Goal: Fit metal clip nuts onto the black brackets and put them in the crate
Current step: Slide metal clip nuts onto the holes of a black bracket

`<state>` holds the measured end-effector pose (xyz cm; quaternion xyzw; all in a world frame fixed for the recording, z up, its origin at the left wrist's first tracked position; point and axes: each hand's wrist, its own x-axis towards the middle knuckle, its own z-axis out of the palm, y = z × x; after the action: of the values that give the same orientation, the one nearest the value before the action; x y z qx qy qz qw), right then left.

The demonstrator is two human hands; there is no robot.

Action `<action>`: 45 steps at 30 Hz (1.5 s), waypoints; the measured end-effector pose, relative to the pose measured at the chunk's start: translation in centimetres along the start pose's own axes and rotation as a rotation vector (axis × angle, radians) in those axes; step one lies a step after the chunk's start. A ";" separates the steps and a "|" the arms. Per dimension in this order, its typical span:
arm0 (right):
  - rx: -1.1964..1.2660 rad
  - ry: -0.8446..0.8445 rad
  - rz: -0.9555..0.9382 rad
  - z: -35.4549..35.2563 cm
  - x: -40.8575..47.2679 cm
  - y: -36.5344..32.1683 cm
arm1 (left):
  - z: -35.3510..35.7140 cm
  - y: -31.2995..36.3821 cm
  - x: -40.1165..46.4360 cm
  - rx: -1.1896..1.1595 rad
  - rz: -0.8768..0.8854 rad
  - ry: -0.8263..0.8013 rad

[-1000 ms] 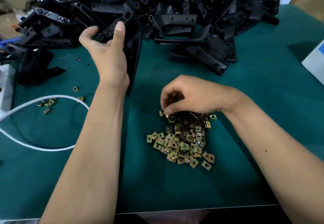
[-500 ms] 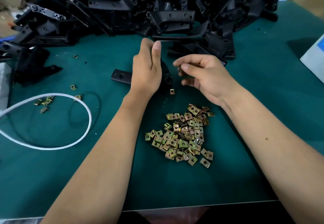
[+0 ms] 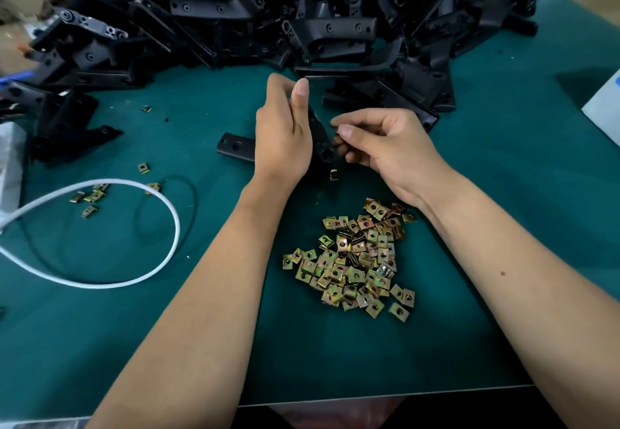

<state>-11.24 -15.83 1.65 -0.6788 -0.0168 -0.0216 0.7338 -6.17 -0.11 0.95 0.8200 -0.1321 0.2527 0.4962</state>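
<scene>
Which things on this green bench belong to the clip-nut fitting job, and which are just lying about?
Job in hand:
- black bracket held in left hand
- right hand
- pile of clip nuts
- heap of brackets

Lying about:
- white cable
- black loop

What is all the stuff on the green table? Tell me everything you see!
Brackets: big heap, black, across the back of the table.
Held bracket: one, black, middle, gripped by the left hand.
Clip nuts: large pile, brassy gold, front centre.
Loose nuts: a few, gold, left side by the cable.
Single nut: one, gold, just below the hands.
Cable: one, white, looped at left.
Table: one, green.
Left hand: holds bracket.
Right hand: fingers pinched at the bracket's end.
</scene>
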 end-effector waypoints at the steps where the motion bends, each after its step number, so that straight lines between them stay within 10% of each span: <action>1: -0.009 -0.015 0.002 0.0 0.0 0.0 | 0.0 0.0 0.0 -0.001 -0.002 0.004; 12: -0.268 -0.072 -0.199 0.1 -0.1 0.4 | -0.5 0.0 0.0 -0.035 -0.010 0.043; 45: -0.195 -0.016 0.077 1.4 -0.3 0.2 | 0.1 1.3 -0.7 0.065 0.061 0.105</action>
<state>-11.53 -14.44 1.58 -0.7471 0.0055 0.0103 0.6646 -7.35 -0.86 1.50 0.8168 -0.1227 0.3146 0.4677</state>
